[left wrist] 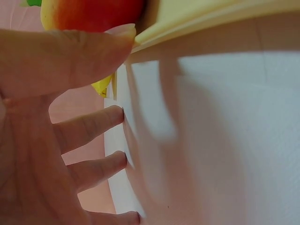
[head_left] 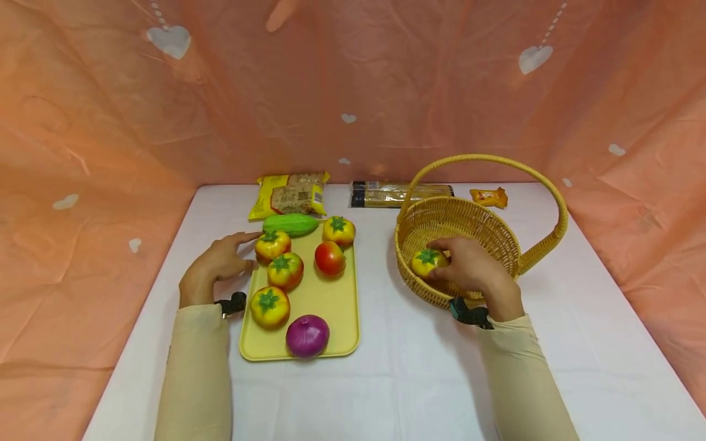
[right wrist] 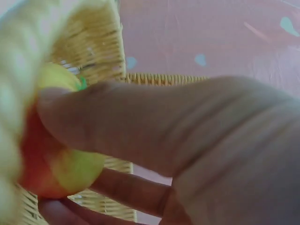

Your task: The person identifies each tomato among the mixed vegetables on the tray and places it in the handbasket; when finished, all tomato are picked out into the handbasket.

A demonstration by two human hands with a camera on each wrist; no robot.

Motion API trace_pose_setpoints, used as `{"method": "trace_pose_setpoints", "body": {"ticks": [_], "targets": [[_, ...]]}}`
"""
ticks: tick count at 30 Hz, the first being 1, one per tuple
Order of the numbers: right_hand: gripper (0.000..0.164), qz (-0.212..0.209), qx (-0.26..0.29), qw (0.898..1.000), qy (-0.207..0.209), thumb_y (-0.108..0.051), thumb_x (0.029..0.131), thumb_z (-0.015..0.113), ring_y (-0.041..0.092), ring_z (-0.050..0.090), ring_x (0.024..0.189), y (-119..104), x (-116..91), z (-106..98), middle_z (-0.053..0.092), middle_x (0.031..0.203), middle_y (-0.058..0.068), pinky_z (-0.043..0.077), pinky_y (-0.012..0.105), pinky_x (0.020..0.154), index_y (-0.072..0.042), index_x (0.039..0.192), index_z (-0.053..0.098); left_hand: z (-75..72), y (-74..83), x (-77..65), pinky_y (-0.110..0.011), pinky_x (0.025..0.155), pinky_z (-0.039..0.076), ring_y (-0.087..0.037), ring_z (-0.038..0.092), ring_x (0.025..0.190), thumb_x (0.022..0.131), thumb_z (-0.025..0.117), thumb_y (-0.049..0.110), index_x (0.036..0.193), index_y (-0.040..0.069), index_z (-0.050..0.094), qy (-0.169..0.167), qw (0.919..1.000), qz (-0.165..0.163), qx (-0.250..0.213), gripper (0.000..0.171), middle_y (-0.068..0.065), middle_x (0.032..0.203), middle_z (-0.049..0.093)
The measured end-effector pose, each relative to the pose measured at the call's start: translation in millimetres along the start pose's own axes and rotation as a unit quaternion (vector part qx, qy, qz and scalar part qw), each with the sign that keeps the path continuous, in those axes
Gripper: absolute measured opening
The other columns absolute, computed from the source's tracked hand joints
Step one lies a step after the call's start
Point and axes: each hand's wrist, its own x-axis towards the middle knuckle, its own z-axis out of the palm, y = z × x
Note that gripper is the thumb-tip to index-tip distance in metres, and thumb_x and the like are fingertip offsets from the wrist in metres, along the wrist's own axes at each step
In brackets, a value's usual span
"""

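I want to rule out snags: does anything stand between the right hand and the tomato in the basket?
Nothing visible does: the right hand touches the tomato directly, gripping it inside the basket. The basket's handle arches up beyond them in the head view, not between them.

The right hand (head_left: 469, 266) holds a yellow tomato (head_left: 426, 263) inside a wicker basket (head_left: 458, 211), while the left hand (head_left: 217, 263) is at the edge of a yellow tray (head_left: 317, 300) carrying more tomatoes (head_left: 285, 272), a purple onion (head_left: 307, 337) and a green vegetable (head_left: 292, 225)
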Motion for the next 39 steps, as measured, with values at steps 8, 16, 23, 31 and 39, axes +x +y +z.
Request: {"method": "trace_pose_setpoints", "body": {"ticks": [8, 16, 23, 31, 39], "targets": [[0.06, -0.022, 0.015, 1.0, -0.014, -0.016, 0.094, 0.083, 0.032, 0.069, 0.108, -0.3, 5.4, 5.7, 0.075, 0.124, 0.018, 0.058, 0.052, 0.099, -0.002, 0.149, 0.065, -0.4, 0.6, 0.1, -0.083, 0.125, 0.022, -0.061, 0.024, 0.159, 0.097, 0.073, 0.019, 0.17, 0.015, 0.041, 0.0, 1.0, -0.002, -0.003, 0.08, -0.034, 0.173, 0.031], [0.063, -0.042, 0.077, 0.996, 0.034, -0.022, 0.097, 0.082, 0.044, 0.068, 0.134, 1.9, -15.5, -16.9, 0.069, 0.148, 0.021, 0.056, 0.061, 0.111, -0.009, 0.156, 0.061, 0.1, 0.2, -0.8, -0.081, 0.126, 0.024, -0.061, 0.026, 0.159, 0.096, 0.074, 0.017, 0.169, 0.013, 0.041, 0.0, 1.0, 0.007, -0.001, 0.08, -0.033, 0.173, 0.032], [0.051, -0.138, 0.291, 0.945, 0.054, -0.005, 0.098, 0.08, 0.016, 0.073, 0.13, 0.9, -23.0, -24.4, 0.074, 0.143, 0.01, 0.059, 0.026, 0.108, -0.002, 0.148, 0.067, -0.1, 1.5, -1.0, -0.081, 0.125, 0.023, -0.061, 0.025, 0.159, 0.096, 0.074, 0.017, 0.169, 0.013, 0.042, 0.0, 1.0, 0.003, -0.001, 0.08, -0.033, 0.173, 0.032], [0.055, -0.155, 0.363, 0.919, 0.021, -0.005, 0.098, 0.081, 0.029, 0.066, 0.141, -28.3, -2.7, 0.7, 0.067, 0.152, 0.018, 0.057, 0.032, 0.113, 0.0, 0.15, 0.064, 0.1, 0.9, -2.7, -0.079, 0.127, 0.022, -0.059, 0.027, 0.159, 0.098, 0.073, 0.019, 0.169, 0.014, 0.043, 0.007, 0.9999, 0.009, -0.004, 0.078, -0.034, 0.172, 0.034], [0.057, -0.153, 0.35, 0.923, -0.042, -0.018, 0.097, 0.085, 0.033, 0.064, 0.144, -70.7, 26.6, 36.6, 0.069, 0.151, 0.008, 0.052, 0.045, 0.12, -0.007, 0.15, 0.067, 1.1, 2.0, -2.2, -0.079, 0.127, 0.022, -0.059, 0.027, 0.159, 0.099, 0.072, 0.02, 0.169, 0.016, 0.042, 0.009, 0.9999, 0.008, -0.002, 0.076, -0.033, 0.173, 0.033]]}}
